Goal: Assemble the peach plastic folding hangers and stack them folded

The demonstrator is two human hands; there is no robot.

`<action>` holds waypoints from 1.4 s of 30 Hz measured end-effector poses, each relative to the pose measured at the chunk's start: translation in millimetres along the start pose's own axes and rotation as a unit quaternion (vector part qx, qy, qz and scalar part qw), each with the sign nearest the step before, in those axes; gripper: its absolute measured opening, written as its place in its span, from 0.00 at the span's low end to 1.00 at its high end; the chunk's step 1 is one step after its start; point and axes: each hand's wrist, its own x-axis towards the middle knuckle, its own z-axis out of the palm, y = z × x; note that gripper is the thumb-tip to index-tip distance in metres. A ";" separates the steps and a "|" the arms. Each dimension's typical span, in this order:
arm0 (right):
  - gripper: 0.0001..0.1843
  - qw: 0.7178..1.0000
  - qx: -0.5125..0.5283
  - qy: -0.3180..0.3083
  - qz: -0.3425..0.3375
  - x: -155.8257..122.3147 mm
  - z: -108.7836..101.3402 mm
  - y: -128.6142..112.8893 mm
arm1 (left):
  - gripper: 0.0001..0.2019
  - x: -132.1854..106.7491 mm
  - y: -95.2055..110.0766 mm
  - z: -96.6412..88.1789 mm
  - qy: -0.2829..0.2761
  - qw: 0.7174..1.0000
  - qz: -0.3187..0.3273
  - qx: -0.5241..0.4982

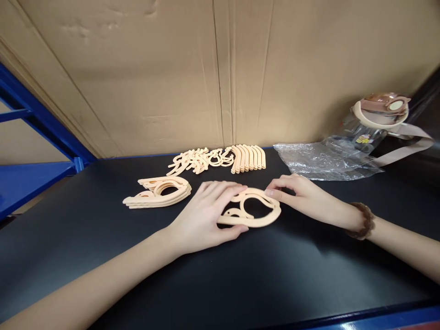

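A peach plastic folding hanger (263,222), folded into a loop, is between my two hands just above or on the black table; I cannot tell if it touches. My left hand (208,217) grips its left end, thumb along the near edge and fingers over the far edge. At the upper right of the loop, my right hand (297,192) pinches the rim between thumb and fingers. To the left lies a stack of several folded hangers (172,198). Behind my hands are a loose heap of hanger parts (195,160) and a row of curved hanger arms (249,158).
The black tabletop (213,284) runs up to a cardboard wall (154,82). A crumpled clear plastic bag (309,158) lies at the back right, by a clear bottle (367,133) with a brown lid and strap. A blue metal frame (44,114) stands at the left.
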 end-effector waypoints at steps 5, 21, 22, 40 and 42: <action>0.20 0.977 0.199 -0.064 0.036 3.5 -1.5 0.3 | 0.27 -0.9 -8.0 -0.8 0.062 0.997 -0.017 0.052; 0.16 0.944 0.314 -0.087 0.051 1.8 -0.9 -7.3 | 0.30 -0.8 -6.8 -2.4 0.047 0.991 0.015 0.125; 0.16 0.943 0.318 -0.088 0.050 1.6 -1.1 -7.6 | 0.30 -0.5 -6.7 -2.3 0.046 0.991 0.015 0.123; 0.17 0.936 0.331 -0.111 0.052 0.8 -1.1 -13.9 | 0.32 -0.1 1.7 -3.4 0.042 0.993 0.025 0.111; 0.17 0.936 0.328 -0.115 0.052 0.5 -1.4 -14.9 | 0.32 0.0 4.6 -3.5 0.042 0.992 0.026 0.114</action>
